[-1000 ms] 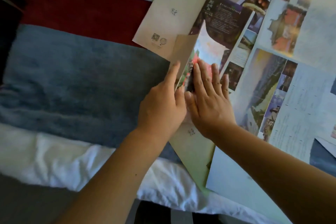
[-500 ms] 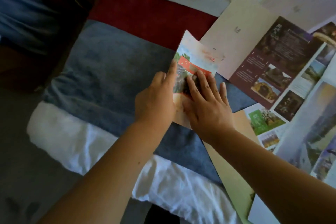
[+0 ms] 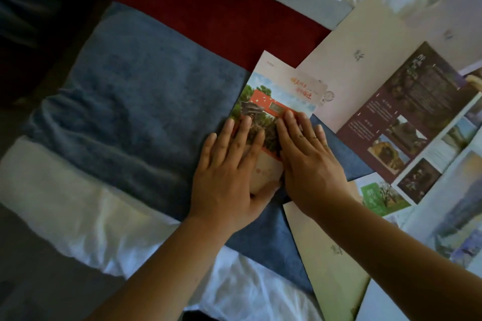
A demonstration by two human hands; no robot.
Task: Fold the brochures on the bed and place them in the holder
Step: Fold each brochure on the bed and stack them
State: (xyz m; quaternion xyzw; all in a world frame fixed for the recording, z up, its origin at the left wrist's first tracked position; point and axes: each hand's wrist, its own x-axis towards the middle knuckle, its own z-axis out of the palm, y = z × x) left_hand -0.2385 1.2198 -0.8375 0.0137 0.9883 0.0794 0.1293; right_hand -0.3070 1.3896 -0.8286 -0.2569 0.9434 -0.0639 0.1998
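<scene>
A folded brochure (image 3: 280,91) with a red building and trees on its cover lies on the blue band of the bed runner (image 3: 135,101). My left hand (image 3: 229,174) lies flat on its lower left part, fingers spread. My right hand (image 3: 307,161) lies flat on its lower right part, fingers together. Both palms press down on the paper. Unfolded brochures lie to the right: a beige and maroon one (image 3: 407,107) and a beige one (image 3: 331,266) near my right forearm. No holder is in view.
More open brochures with photos (image 3: 448,219) cover the right side of the bed. The runner has a dark red band (image 3: 216,8) behind the blue one. White sheets (image 3: 86,206) hang at the bed's near edge, with dark floor (image 3: 28,279) below left.
The brochure went from half-open to fully folded and now lies on the blue band. Both hands spread flat on it. The view shifted right along the bed.
</scene>
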